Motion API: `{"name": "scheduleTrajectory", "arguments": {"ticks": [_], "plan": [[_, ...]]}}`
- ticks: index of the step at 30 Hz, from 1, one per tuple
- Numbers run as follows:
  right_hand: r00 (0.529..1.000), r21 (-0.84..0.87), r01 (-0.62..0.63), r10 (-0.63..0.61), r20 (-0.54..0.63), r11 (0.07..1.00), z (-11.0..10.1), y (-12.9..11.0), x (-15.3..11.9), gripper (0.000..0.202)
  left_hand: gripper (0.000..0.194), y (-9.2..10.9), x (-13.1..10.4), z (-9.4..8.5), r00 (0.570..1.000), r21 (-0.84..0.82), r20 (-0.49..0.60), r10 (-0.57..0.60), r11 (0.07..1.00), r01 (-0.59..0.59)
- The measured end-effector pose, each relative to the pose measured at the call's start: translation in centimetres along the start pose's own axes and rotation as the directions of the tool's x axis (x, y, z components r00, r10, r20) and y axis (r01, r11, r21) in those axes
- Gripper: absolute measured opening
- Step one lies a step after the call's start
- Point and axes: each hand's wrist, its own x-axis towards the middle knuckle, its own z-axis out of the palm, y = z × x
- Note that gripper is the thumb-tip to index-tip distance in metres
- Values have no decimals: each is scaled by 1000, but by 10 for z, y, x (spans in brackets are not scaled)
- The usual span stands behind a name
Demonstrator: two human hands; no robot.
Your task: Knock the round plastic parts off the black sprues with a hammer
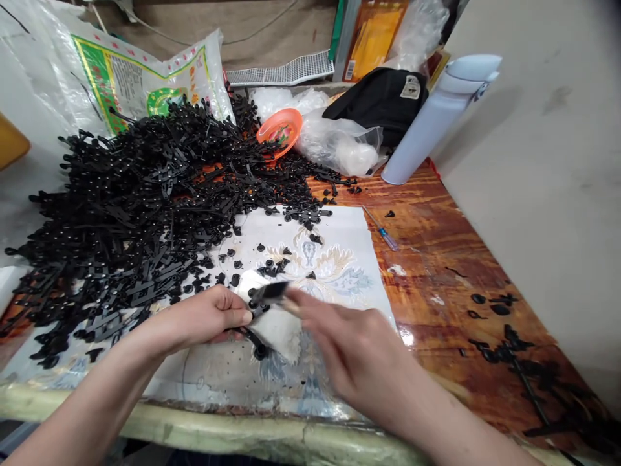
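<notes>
My left hand (pixel 220 315) is closed on a black plastic part (pixel 259 351), thumb on top, with round knobs sticking out past the fingertips. In my right hand (pixel 349 340) is a short dark blade (pixel 272 291), blurred by motion, pointing left over the held part. A whitish cloth or pad (pixel 284 333) lies beneath the part and the blade. Small black pieces (pixel 276 265) are scattered on the patterned white sheet (pixel 334 226) just beyond my hands. To the left rises a big heap of black plastic parts (pixel 160 175).
At the back stand a printed sack (pixel 140 71), an orange dish (pixel 280 133), clear plastic bags (pixel 339 145), a black bag (pixel 383 100) and a pale blue bottle (pixel 436 123). A screwdriver (pixel 388 239) and more black pieces (pixel 519 369) lie on the wooden tabletop (pixel 436 259).
</notes>
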Motion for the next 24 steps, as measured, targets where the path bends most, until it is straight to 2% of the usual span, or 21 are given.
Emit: {"name": "scheduleTrajectory", "arguments": {"ticks": [3,6,10,12,14,16,19,21,24], "plan": [[994,-72,-44,50,93,996,6,2,1,40,35,2,-1,0,1000,-30,18,4,1000,-4],[995,-64,-72,77,69,995,8,1,1,41,35,3,0,-1,1000,-2,25,-3,1000,3],[987,-70,-89,97,125,994,8,2,0,38,34,1,0,-2,1000,3,25,7,1000,-7],[985,21,-135,132,109,991,6,6,2,35,36,0,-1,-3,998,-7,42,41,999,-41],[980,212,-197,186,72,957,2,12,5,33,39,-1,-4,-4,994,-34,79,74,997,-72],[954,424,-297,282,100,856,-1,16,10,31,42,-1,-8,-4,986,-50,133,99,994,-93],[877,621,-474,397,269,624,1,16,19,23,44,2,-17,-1,969,-49,205,135,991,-127],[837,682,-544,375,399,490,7,12,23,23,43,5,-20,2,962,-45,227,155,988,-149],[811,728,-584,268,519,359,16,4,25,28,40,8,-24,9,944,-11,276,178,983,-183]]}}
